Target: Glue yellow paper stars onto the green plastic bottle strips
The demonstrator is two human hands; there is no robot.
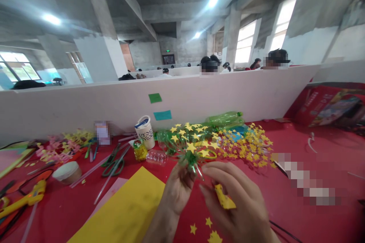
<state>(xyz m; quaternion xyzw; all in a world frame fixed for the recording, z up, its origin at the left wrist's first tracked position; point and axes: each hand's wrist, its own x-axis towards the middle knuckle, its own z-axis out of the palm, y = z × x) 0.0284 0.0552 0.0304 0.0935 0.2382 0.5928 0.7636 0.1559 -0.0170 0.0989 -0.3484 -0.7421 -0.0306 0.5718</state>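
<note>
My left hand is closed around the base of a green plastic bottle piece cut into thin, curling strips. Yellow stars sit at the strip tips, spread out above the fingers. Close beside it on the right is my right hand, slightly blurred, its thumb and forefinger apart. A small yellow piece is tucked inside its curled fingers; most of it is hidden, so its kind is unclear. Loose yellow stars lie on the red table below the hands.
Yellow paper lies at front left. Scissors, a white cup and a yellow glue gun are on the left. Green bottles and a starry cluster stand behind. A white partition bounds the table; people sit beyond.
</note>
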